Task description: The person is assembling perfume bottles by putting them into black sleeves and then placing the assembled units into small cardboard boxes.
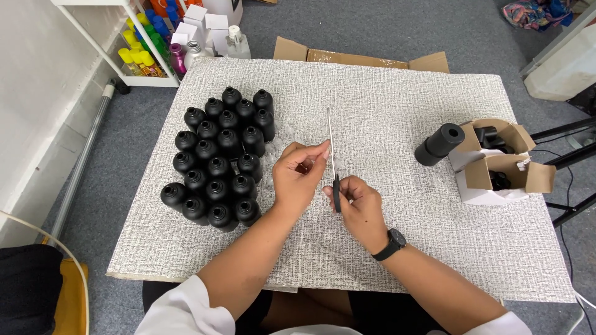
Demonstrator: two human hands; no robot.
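My right hand [359, 209] grips the black pump head [336, 193] of a dispenser part with a long thin clear tube [329, 133] that points away from me. My left hand [300, 177] pinches that tube partway up with thumb and forefinger. Both hands hover over the middle of a table covered in grey-white textured cloth [385, 105]. Left of my hands stands a tight cluster of several open black bottles [217, 161] without caps.
A small white cardboard box [493, 167] with open flaps holds black parts at the right; a black cylinder [439, 144] leans against it. An open cardboard carton [360, 59] sits behind the table. A white shelf [143, 43] with coloured bottles stands at far left.
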